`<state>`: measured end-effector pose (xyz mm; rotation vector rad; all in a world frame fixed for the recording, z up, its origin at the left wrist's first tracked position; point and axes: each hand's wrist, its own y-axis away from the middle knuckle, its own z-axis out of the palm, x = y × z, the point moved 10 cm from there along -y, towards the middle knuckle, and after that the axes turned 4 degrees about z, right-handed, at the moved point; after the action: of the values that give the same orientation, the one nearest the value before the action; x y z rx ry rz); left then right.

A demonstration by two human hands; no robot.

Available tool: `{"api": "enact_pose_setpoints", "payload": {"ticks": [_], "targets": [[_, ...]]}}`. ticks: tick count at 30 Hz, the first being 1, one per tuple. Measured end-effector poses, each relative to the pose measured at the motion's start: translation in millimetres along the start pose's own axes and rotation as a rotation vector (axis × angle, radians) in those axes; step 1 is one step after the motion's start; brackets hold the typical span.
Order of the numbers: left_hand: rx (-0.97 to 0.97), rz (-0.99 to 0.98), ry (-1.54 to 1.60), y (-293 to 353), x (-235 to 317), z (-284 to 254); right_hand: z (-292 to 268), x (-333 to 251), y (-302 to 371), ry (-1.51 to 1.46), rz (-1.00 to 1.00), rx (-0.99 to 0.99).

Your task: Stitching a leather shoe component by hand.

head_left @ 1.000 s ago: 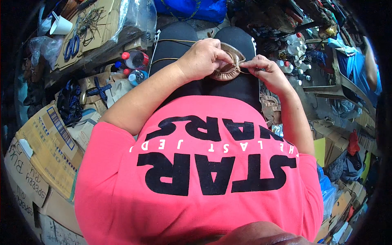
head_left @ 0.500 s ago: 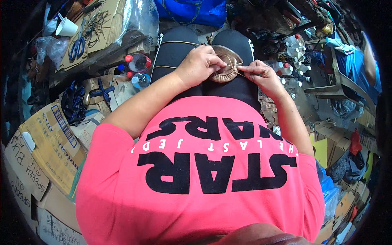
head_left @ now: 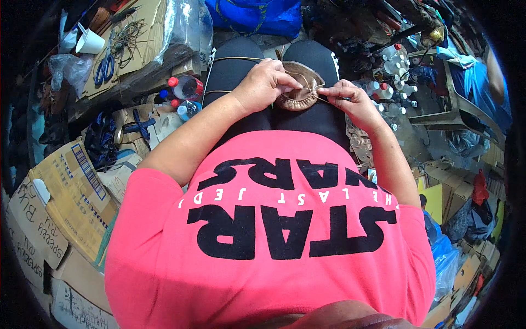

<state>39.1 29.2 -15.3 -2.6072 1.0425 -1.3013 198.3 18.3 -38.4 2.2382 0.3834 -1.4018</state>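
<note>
A brown leather shoe upper with a puckered, gathered toe edge lies across my black-clad thighs. My left hand comes over it from the left, fingers curled and pinching at its inner side. At the right rim of the toe, the thumb and forefinger of my right hand are pinched on a thin tan thread. Strands of thread cross the piece between my two hands. A long loop of cord runs over my left thigh. Whether a needle is in my fingers is too small to tell.
At left, a worktop bears cardboard, scissors and a white cup. Plastic bottles stand beside my left leg, with several more at right. Cardboard boxes lie at lower left. A plastic chair holds blue cloth.
Both hands stay at the shoe upper in nearly the same pinch. The view has shifted slightly; little else differs.
</note>
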Motion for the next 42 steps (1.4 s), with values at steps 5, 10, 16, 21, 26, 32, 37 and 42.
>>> {"api": "enact_pose_setpoints", "payload": {"ticks": [5,10,16,21,26,32,37,42], "targets": [[-0.015,-0.006,0.055,-4.3,-1.0,2.3,1.0,2.8,-4.3,-0.013,0.016,-0.032],[-0.008,-0.083,0.152,-6.0,-6.8,9.4,2.3,2.7,-7.1,-0.108,0.057,-0.04],[-0.047,-0.42,0.558,1.2,-23.7,37.6,7.8,5.8,-6.3,-0.247,0.128,0.034],[-0.036,-0.349,0.505,-7.3,-16.2,34.0,5.0,-4.5,-8.9,-0.167,0.166,0.107],[-0.117,0.13,-0.058,-30.7,33.5,12.3,-2.0,-37.0,-17.6,0.274,-0.074,0.1],[-0.197,0.071,-0.053,-21.9,14.2,1.1,-18.5,19.5,-9.4,-0.329,0.202,0.05],[-0.297,-0.135,0.05,-25.5,10.4,20.0,-16.6,-2.9,-3.1,-0.222,0.065,0.129],[-0.31,-0.085,0.008,-30.4,14.1,22.6,-28.9,9.0,18.3,-0.273,0.13,0.045]]}}
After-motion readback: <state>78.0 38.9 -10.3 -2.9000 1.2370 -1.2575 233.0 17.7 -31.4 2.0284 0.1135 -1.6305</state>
